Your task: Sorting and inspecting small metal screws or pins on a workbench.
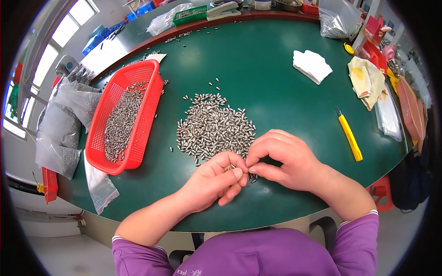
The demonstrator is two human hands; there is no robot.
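Observation:
A heap of small, shiny, bullet-shaped metal parts (214, 126) lies in the middle of the green table. At its near right edge my two hands meet, fingertips touching. My left hand (218, 177) is closed, its thumb pressed toward the curled fingers, with a glint of metal parts between them. My right hand (285, 158) pinches with thumb and forefinger at a tiny metal part by the left fingertips; the fingers mostly cover it. A few loose parts (253, 178) lie just under the hands. More of them fill part of a red perforated basket (148, 112) to the left.
Clear bags of metal parts (62, 133) crowd the left edge, near an empty-looking zip bag (99, 186). On the right lie a yellow utility knife (350, 138), a folded white cloth (312, 66) and a stained cream cloth (366, 80). A green tray (191, 16) stands beyond the table's far ledge.

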